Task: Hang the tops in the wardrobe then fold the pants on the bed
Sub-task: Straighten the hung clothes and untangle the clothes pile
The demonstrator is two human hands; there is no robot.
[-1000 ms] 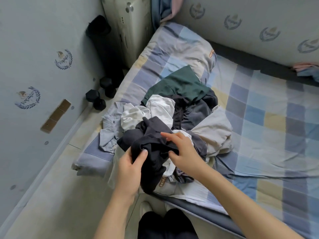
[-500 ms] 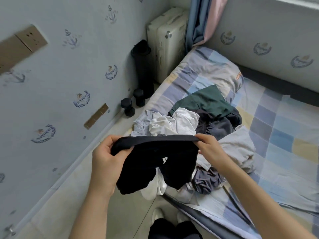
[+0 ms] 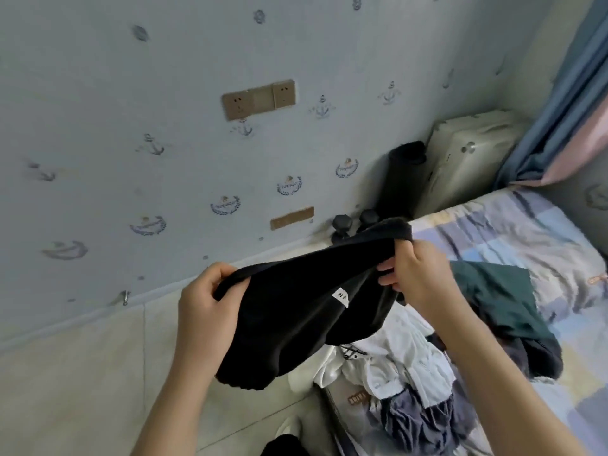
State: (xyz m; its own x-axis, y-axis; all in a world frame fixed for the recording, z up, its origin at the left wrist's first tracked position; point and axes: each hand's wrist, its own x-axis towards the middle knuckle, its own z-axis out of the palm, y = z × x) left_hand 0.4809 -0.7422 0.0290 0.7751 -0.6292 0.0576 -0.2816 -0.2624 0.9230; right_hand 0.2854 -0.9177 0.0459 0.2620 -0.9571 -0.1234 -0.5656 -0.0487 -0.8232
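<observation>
A black garment (image 3: 296, 311) with a small white label hangs stretched between my hands, above the floor beside the bed. My left hand (image 3: 207, 304) grips its left edge. My right hand (image 3: 418, 274) grips its upper right edge with curled fingers. Below it, a pile of clothes (image 3: 411, 366) lies on the checked bed (image 3: 513, 232): white pieces, a grey-blue piece and a dark green garment (image 3: 503, 294). No wardrobe is in view.
A light blue wall (image 3: 164, 143) with sockets stands close on the left. Two black dumbbells (image 3: 352, 222), a black roll (image 3: 401, 179) and a cream suitcase (image 3: 467, 153) sit at the far end of the narrow tiled floor (image 3: 82, 373). A curtain (image 3: 566, 110) hangs at upper right.
Both hands have lifted the black garment off the pile and pulled it wider apart. The view has swung up and left toward the wall.
</observation>
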